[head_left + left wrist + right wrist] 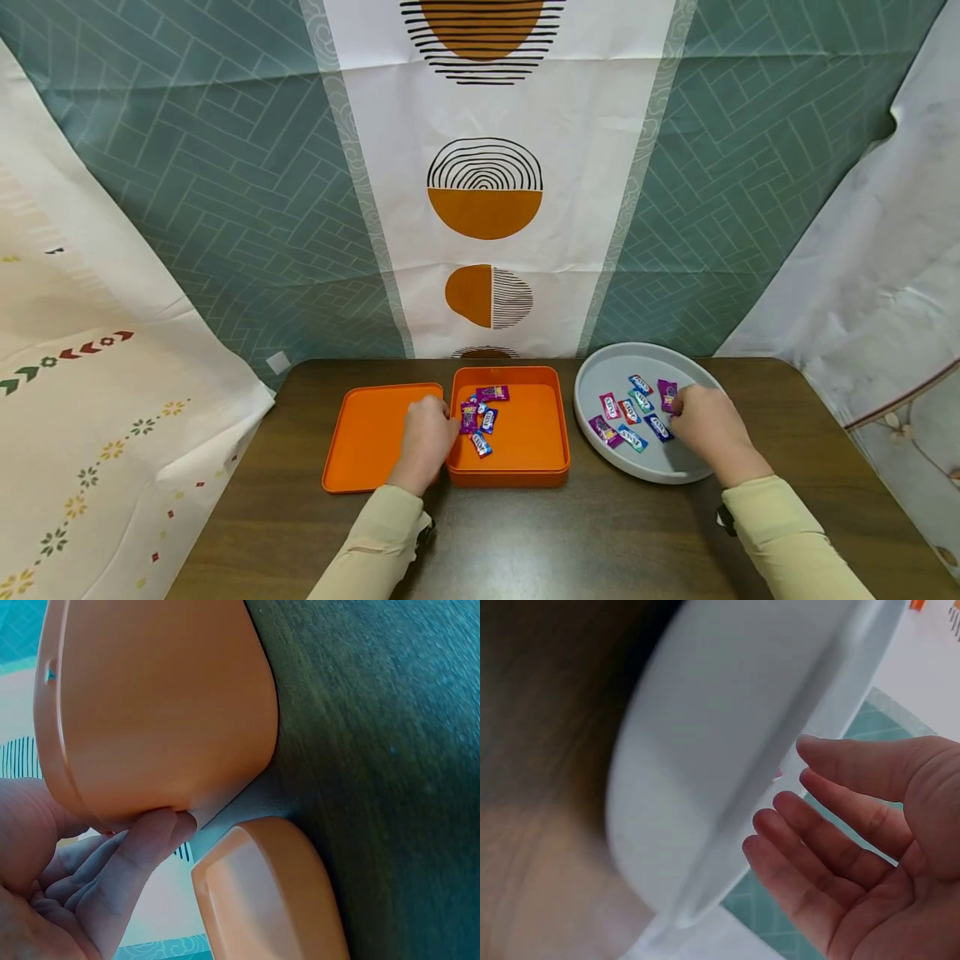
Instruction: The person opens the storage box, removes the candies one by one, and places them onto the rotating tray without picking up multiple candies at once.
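Note:
My left hand (429,437) grips the left wall of an orange box (528,429). Its thumb and fingers (150,840) pinch the rim from both sides in the left wrist view. Inside the box lie several small wrapped candies (489,419), purple and blue. Over the right side of a round grey tray (652,469) is my right hand (708,429), close to a purple-wrapped candy (667,390). The right wrist view shows its fingers (810,825) loosely bent and apart from the thumb, with nothing visible between them. Several red, blue, teal and purple candies (628,410) lie on the tray.
A shallow orange lid (375,442) lies left of the box, behind my left hand. The brown wooden table (517,542) carries everything. A patterned curtain (480,250) hangs along the table's back edge, and pale cloths hang at both sides.

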Action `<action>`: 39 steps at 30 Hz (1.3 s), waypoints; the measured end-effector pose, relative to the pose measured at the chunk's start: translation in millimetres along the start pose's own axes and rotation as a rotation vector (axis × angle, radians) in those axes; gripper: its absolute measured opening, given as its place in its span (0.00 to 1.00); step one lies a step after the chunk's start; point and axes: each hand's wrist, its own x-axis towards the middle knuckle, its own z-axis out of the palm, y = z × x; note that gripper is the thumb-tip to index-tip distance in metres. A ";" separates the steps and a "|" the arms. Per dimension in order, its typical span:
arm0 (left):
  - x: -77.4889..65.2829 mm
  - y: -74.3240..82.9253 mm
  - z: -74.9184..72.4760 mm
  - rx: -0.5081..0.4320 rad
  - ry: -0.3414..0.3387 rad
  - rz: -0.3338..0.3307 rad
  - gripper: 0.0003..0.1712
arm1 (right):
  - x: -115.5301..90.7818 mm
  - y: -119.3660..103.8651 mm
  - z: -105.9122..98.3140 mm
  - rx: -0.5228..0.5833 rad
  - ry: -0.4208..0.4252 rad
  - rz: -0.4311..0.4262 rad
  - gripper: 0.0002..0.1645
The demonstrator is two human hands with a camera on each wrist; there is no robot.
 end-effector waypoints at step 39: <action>1.1 -2.6 0.3 -0.001 0.000 0.026 0.06 | 13.0 -205.6 66.6 -0.006 -0.058 -0.562 0.27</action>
